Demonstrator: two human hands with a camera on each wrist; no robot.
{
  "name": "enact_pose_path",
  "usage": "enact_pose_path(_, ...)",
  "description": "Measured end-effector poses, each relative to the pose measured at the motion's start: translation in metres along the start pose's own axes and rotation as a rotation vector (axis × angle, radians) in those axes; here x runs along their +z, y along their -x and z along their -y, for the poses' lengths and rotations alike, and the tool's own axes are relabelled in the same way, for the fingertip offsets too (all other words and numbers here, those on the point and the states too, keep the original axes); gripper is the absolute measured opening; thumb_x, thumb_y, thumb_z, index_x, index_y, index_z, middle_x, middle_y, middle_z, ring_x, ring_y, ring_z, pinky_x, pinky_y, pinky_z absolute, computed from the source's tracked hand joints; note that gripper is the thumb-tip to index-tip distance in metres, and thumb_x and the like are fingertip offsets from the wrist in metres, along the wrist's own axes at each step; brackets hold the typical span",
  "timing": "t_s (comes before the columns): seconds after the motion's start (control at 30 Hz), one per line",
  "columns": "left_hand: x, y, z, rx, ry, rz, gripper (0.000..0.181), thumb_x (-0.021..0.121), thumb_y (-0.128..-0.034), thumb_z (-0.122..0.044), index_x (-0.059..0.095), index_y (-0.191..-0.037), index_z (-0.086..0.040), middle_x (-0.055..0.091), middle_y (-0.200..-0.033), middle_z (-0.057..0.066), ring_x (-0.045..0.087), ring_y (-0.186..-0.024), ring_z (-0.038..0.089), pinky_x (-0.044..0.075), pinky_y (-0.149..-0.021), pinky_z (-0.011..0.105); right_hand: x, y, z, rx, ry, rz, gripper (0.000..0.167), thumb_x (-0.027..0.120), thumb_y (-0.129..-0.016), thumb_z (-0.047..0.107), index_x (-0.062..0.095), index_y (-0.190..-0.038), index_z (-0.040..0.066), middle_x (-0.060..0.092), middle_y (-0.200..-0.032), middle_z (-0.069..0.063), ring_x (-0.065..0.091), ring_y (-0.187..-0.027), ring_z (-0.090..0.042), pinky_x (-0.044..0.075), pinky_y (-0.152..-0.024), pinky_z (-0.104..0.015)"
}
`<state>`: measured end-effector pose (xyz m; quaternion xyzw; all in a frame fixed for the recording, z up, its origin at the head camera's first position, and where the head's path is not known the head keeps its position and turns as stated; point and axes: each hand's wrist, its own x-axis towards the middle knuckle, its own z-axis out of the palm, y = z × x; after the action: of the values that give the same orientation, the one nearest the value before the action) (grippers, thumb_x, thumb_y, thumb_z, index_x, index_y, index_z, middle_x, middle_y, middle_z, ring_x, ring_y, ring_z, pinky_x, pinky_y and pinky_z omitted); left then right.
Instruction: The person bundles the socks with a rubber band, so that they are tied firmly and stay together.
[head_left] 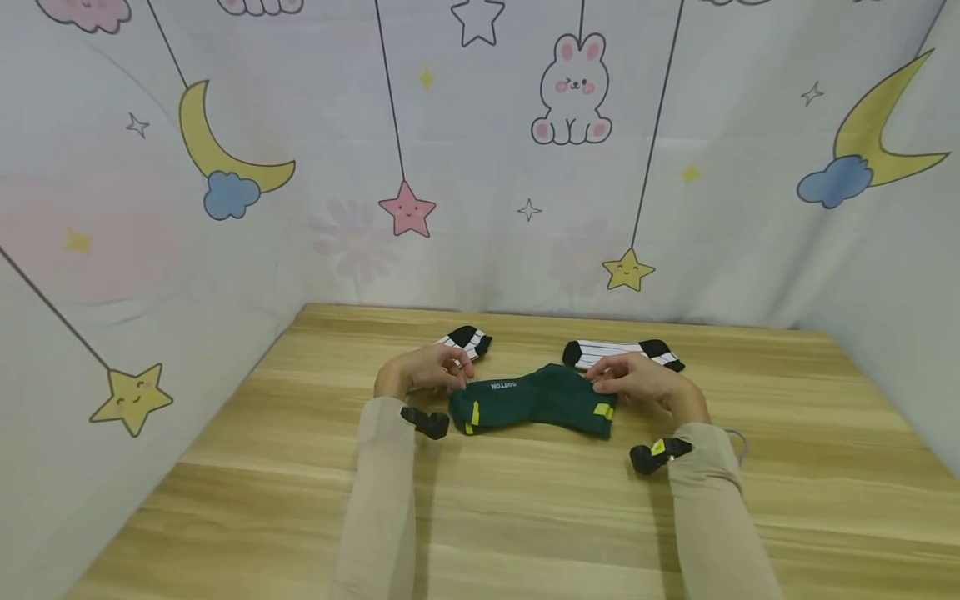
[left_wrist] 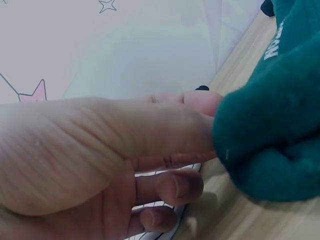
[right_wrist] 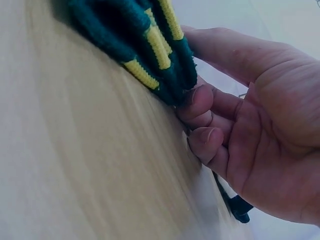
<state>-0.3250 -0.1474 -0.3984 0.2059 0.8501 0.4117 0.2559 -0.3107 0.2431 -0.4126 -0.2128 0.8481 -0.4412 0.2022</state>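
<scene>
A dark green sock (head_left: pixel 534 403) with yellow marks and white lettering lies lengthwise across the wooden table, between both hands. At its left end, my left hand (head_left: pixel 429 367) pinches the fabric between thumb and index finger; the other fingers curl loosely in the left wrist view, where the rounded green end (left_wrist: pixel 270 135) hides the fingertips. My right hand (head_left: pixel 641 382) pinches the sock's right end, which has yellow stripes. Seen from the right wrist, this end (right_wrist: pixel 125 35) shows several folded layers, with the thumb on one side and the fingers (right_wrist: pixel 202 102) against its edge.
Behind the left hand lies a white sock (head_left: pixel 472 340) with black lines and patches, partly covered by that hand. A similar striped sock (head_left: pixel 609 353) lies behind the right hand. A patterned cloth wall (head_left: pixel 480 267) encloses the wooden table (head_left: pixel 525 517) at the back and sides.
</scene>
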Motion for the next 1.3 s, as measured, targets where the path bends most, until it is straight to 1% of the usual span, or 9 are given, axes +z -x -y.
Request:
enact_pose_path(0.13, -0.001, 0.002, 0.001, 0.003, -0.004, -0.007, 0.015, 0.063, -0.092, 0.005, 0.062, -0.106, 0.001, 0.064, -0.083, 0.004, 0.052, -0.072, 0.016, 0.042, -0.065, 0.027, 0.002, -0.002, 0.002, -0.002, 0.003, 0.002, 0.03, 0.063, -0.099, 0.015, 0.063, -0.123, -0.003, 0.059, -0.087, -0.004, 0.048, -0.067, -0.016, 0.043, -0.06, -0.027)
enact_pose_path(0.33, -0.003, 0.005, 0.005, -0.006, 0.005, -0.03, 0.013, 0.065, -0.0932, 0.001, 0.061, -0.105, -0.002, 0.064, -0.085, 0.004, 0.052, -0.072, 0.017, 0.042, -0.065, 0.028, 0.005, -0.003, 0.006, -0.009, 0.001, -0.006, 0.03, 0.063, -0.099, 0.015, 0.064, -0.124, -0.002, 0.061, -0.089, -0.006, 0.049, -0.066, -0.017, 0.044, -0.059, -0.027)
enact_pose_path(0.53, -0.004, 0.006, 0.012, 0.016, 0.013, -0.071, 0.015, 0.066, -0.0945, -0.003, 0.06, -0.109, -0.001, 0.061, -0.084, 0.004, 0.051, -0.07, 0.018, 0.042, -0.063, 0.028, 0.008, -0.005, 0.009, -0.028, -0.002, -0.038, 0.028, 0.063, -0.099, 0.013, 0.065, -0.122, -0.002, 0.063, -0.091, -0.01, 0.049, -0.065, -0.017, 0.043, -0.057, -0.028)
enact_pose_path(0.8, -0.003, 0.011, 0.015, 0.013, 0.041, -0.15, 0.02, 0.068, -0.0944, -0.006, 0.061, -0.113, 0.0, 0.061, -0.088, 0.007, 0.05, -0.068, 0.019, 0.042, -0.061, 0.028, 0.016, -0.015, 0.013, -0.084, 0.103, -0.089, 0.026, 0.062, -0.1, 0.016, 0.066, -0.12, -0.001, 0.066, -0.104, -0.013, 0.058, -0.086, -0.021, 0.049, -0.072, -0.032)
enact_pose_path(0.9, -0.001, 0.011, 0.015, 0.024, 0.023, -0.175, 0.021, 0.068, -0.0953, -0.009, 0.062, -0.114, -0.001, 0.06, -0.09, 0.007, 0.051, -0.069, 0.018, 0.043, -0.062, 0.028, 0.02, -0.02, 0.015, -0.092, 0.115, -0.118, 0.025, 0.061, -0.1, 0.016, 0.066, -0.118, 0.0, 0.064, -0.102, -0.015, 0.056, -0.081, -0.022, 0.048, -0.067, -0.033)
enact_pose_path(1.0, 0.001, 0.01, 0.017, 0.047, -0.021, -0.165, 0.021, 0.066, -0.0963, -0.011, 0.063, -0.114, -0.002, 0.06, -0.089, 0.006, 0.05, -0.068, 0.017, 0.041, -0.062, 0.027, 0.024, -0.024, 0.017, -0.096, 0.155, -0.155, 0.022, 0.062, -0.1, 0.016, 0.067, -0.116, 0.001, 0.065, -0.102, -0.014, 0.055, -0.08, -0.022, 0.048, -0.067, -0.033)
enact_pose_path(1.1, 0.002, 0.009, 0.019, 0.084, -0.052, -0.156, 0.019, 0.065, -0.0971, -0.009, 0.063, -0.114, 0.0, 0.06, -0.086, 0.005, 0.049, -0.066, 0.017, 0.041, -0.061, 0.027, 0.027, -0.029, 0.022, -0.106, 0.205, -0.192, 0.021, 0.062, -0.1, 0.016, 0.068, -0.114, 0.002, 0.066, -0.105, -0.013, 0.056, -0.083, -0.021, 0.048, -0.07, -0.033)
enact_pose_path(1.17, 0.002, 0.008, 0.019, 0.105, -0.06, -0.169, 0.018, 0.065, -0.0971, -0.008, 0.064, -0.113, 0.001, 0.061, -0.086, 0.005, 0.049, -0.066, 0.017, 0.041, -0.06, 0.026, 0.028, -0.033, 0.026, -0.11, 0.227, -0.212, 0.021, 0.062, -0.1, 0.016, 0.068, -0.114, 0.001, 0.067, -0.105, -0.013, 0.057, -0.086, -0.022, 0.048, -0.073, -0.035)
enact_pose_path(1.3, 0.003, 0.006, 0.016, 0.111, -0.073, -0.208, 0.018, 0.064, -0.0977, -0.009, 0.064, -0.113, -0.001, 0.062, -0.09, 0.008, 0.051, -0.068, 0.017, 0.043, -0.061, 0.026, 0.031, -0.046, 0.035, -0.105, 0.227, -0.223, 0.022, 0.06, -0.1, 0.015, 0.067, -0.114, -0.001, 0.067, -0.101, -0.012, 0.059, -0.09, -0.025, 0.049, -0.079, -0.039)
